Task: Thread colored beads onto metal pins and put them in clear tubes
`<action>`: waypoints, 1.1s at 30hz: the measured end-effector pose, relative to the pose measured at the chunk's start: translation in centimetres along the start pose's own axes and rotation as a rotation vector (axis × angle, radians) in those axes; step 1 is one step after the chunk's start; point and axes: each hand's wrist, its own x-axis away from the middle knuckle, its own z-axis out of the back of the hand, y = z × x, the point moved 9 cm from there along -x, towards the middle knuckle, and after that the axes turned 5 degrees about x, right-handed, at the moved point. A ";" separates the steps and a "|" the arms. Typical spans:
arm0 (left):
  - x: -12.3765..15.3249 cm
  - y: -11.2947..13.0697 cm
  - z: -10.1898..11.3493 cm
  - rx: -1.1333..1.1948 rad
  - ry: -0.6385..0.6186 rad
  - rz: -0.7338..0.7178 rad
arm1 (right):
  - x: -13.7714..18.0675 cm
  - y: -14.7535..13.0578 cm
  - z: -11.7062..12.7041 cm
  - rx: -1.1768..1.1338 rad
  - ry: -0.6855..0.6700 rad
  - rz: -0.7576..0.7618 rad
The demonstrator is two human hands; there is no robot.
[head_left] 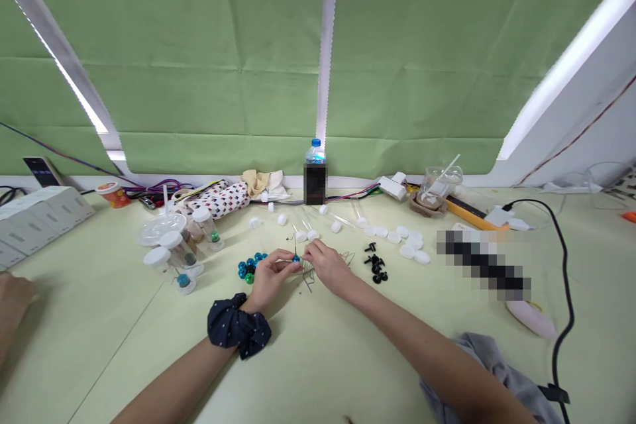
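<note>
In the middle of the table, my left hand point(271, 275) pinches a small shiny blue ball point(296, 258) between thumb and fingertips. A thin metal wire point(295, 244) stands up from the ball. Close against it on the right is my right hand point(328, 266), fingers closed together; what they grip is too small to make out. Under and around the right hand lie several bent metal wires point(309, 283). Left of my left hand sits a cluster of blue balls point(242, 266) with a green ball point(249, 278). Several black stemmed parts point(376, 265) lie to the right.
Clear jars with white lids point(171, 240) stand at the left, one holding a blue ball. White round caps point(407, 250) and clear tubes lie behind my hands. A water bottle point(315, 154) stands at the back. Another person's hand point(14, 298) rests at the left edge. A black cable point(564, 265) runs down the right.
</note>
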 end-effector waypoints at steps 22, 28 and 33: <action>0.0 0.1 0.3 0.000 0.035 -0.001 | 0.3 -0.4 1.4 0.108 0.085 0.091; 0.0 0.2 0.4 0.004 0.039 0.000 | 0.4 -0.1 1.3 0.056 0.097 0.068; 0.1 0.3 0.4 0.007 0.052 0.010 | 0.4 -0.1 1.1 -0.051 0.100 0.068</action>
